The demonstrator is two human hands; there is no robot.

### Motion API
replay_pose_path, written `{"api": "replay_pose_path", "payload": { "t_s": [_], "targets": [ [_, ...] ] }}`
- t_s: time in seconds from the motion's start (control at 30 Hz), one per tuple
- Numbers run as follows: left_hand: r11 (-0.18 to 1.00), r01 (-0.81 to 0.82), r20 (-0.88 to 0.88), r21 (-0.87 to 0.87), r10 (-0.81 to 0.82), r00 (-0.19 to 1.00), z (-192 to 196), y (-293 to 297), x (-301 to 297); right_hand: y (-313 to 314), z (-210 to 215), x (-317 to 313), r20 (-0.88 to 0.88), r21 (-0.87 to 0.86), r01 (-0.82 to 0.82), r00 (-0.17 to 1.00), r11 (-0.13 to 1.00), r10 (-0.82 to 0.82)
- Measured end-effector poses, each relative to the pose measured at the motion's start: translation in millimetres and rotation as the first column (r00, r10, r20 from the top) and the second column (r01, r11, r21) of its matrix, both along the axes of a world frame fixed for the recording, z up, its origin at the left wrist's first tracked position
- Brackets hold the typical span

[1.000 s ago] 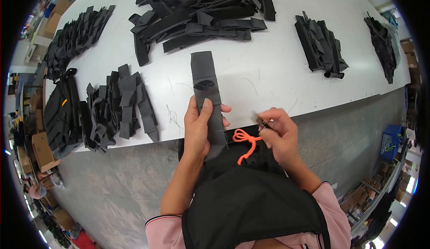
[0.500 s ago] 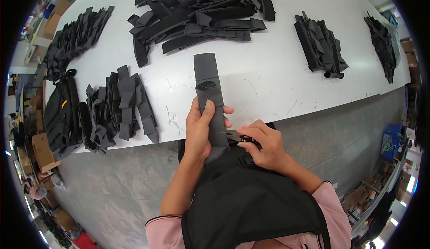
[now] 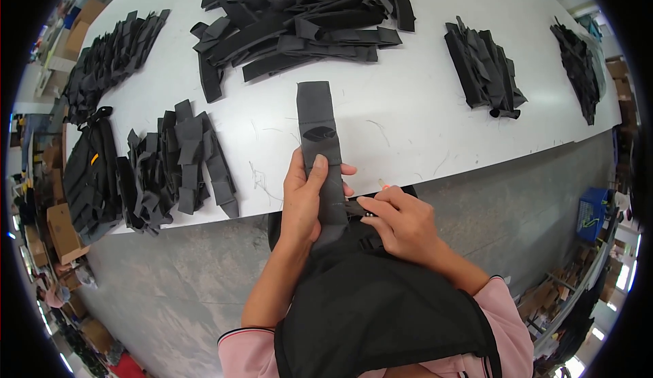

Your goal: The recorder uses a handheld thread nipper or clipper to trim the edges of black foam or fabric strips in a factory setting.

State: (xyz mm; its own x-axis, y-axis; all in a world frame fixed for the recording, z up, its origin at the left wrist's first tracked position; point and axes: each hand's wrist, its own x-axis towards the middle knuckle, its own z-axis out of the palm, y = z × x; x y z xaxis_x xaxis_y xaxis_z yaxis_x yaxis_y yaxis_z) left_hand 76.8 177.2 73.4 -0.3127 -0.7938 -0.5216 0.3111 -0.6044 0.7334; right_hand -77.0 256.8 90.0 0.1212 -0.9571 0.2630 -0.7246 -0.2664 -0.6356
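Observation:
My left hand (image 3: 301, 191) is wrapped round a dark grey fabric strip (image 3: 314, 106), with the thumb lying on top and fingertips showing past its right edge. The strip runs lengthwise away from me; a stitched seam crosses it, and below that a fold gapes a little. In my right hand (image 3: 410, 223) are small thread snips (image 3: 355, 209), mostly covered by the fingers. Their blades are at the strip's right edge, near its lower end; whether they touch cloth or thread I cannot tell. A black apron (image 3: 381, 310) lies beneath my hands.
A large heap of similar strips (image 3: 299, 31) lies on the white table (image 3: 388, 106) ahead. Bundles of strips (image 3: 486, 72) sit at right and left, beside a black backpack (image 3: 95, 174). Loose threads dot the tabletop. A blue crate (image 3: 593, 211) stands beyond the table's edge.
My right hand and the snips have shifted slightly to the right and turned, so less of the snips shows. The left hand keeps its hold on the strip, nearly in place.

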Motion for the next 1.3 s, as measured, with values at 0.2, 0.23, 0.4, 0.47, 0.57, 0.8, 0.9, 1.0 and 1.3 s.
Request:
{"api": "replay_pose_path", "payload": {
  "t_s": [0.2,0.23,0.4,0.47,0.57,0.8,0.9,1.0,1.3],
  "targets": [
    [1.000,0.000,-0.014,0.009,0.000,1.000,-1,-1,2,0,2,-3,0.051,-0.029,-0.008,0.999,1.000,0.009],
    [1.000,0.000,-0.027,0.015,0.000,1.000,0,-1,2,0,2,-3,0.051,-0.028,-0.008,0.999,1.000,0.009],
    [1.000,0.025,-0.040,0.018,-0.025,0.999,-4,-1,4,-2,-1,-2,0.005,-0.003,-0.033,0.999,0.999,0.033],
    [0.999,0.031,-0.046,0.023,-0.030,0.999,-6,-2,5,-2,-2,-2,-0.001,0.001,-0.034,0.999,0.999,0.034],
    [0.997,0.071,-0.039,0.006,-0.071,0.997,-9,-2,6,-1,-4,-3,-0.007,-0.003,-0.032,0.999,0.999,0.032],
    [0.998,0.045,-0.073,0.042,-0.041,0.996,-9,1,5,-3,-5,0,0.044,0.068,-0.019,0.999,0.997,0.016],
    [0.998,0.028,-0.098,0.055,-0.022,0.995,-7,1,5,1,-2,-3,0.031,0.064,0.003,0.999,0.998,-0.005],
    [0.996,0.020,-0.129,0.088,-0.008,0.992,-9,2,7,-8,6,2,0.025,0.169,-0.060,0.998,0.984,0.057],
    [0.994,0.012,-0.175,0.105,0.007,0.985,-7,5,8,-10,-12,11,-0.070,0.024,-0.206,0.976,0.978,0.207]
  ]
}}
